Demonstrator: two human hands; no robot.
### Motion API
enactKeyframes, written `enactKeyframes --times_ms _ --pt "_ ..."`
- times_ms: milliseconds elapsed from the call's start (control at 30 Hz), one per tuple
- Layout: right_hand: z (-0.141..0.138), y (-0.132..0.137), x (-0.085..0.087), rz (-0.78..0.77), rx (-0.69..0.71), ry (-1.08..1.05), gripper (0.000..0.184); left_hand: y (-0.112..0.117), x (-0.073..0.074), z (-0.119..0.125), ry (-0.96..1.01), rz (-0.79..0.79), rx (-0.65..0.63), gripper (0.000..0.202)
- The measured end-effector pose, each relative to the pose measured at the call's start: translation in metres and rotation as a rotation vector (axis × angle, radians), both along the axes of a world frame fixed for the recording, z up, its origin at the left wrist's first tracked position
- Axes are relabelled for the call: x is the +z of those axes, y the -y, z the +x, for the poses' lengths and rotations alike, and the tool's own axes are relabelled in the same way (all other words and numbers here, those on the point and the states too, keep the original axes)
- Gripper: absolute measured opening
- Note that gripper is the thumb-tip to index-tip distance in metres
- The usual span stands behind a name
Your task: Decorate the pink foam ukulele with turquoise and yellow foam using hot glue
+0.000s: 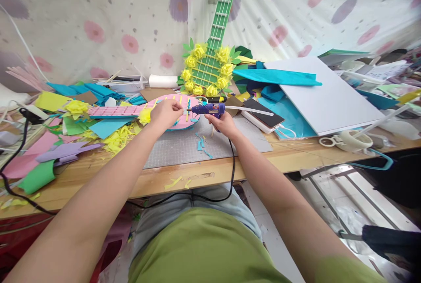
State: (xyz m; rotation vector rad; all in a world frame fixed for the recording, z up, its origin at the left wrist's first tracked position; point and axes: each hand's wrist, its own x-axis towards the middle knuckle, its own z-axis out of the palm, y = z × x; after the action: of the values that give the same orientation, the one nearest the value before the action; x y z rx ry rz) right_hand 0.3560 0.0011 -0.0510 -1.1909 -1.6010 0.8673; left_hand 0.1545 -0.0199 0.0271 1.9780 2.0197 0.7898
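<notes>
Glue gun sits in the right hand, as the head camera shows, and that grip is wrapped around its handle. Its nose points left, and a long white glue stick pokes out of its back. The left hand is right by the nose. Its fingertips are bent close together, but I cannot tell if that grip pinches something small.

The pink guitar lies the long way from left to right, with its skinny neck to the left and its round body to the right, over the gray mat. The left hand is nearer: it is over the round body and hides part of it. The right hand is just past the body's right end, so the pink guitar lies to the left of that grip.

Blue scraps lie on the gray mat, nearer the front edge of the wooden tabletop. Behind, a green guitar with yellow flowers stands up.
</notes>
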Motion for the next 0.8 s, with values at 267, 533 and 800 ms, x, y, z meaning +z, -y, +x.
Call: enactKeyframes --times_ms 267,533,800 --pt "0.010 -0.003 0.003 -0.011 -0.210 -0.087 0.045 0.003 -0.003 -0.030 0.154 0.022 -0.030 0.017" --pt "0.033 -0.021 -0.005 0.041 -0.485 -0.132 0.047 0.023 -0.011 -0.065 0.213 0.030 0.032 0.024" --pt "0.035 -0.021 -0.010 0.092 -0.478 -0.029 0.054 0.041 -0.055 -0.051 0.368 0.067 0.105 0.015"
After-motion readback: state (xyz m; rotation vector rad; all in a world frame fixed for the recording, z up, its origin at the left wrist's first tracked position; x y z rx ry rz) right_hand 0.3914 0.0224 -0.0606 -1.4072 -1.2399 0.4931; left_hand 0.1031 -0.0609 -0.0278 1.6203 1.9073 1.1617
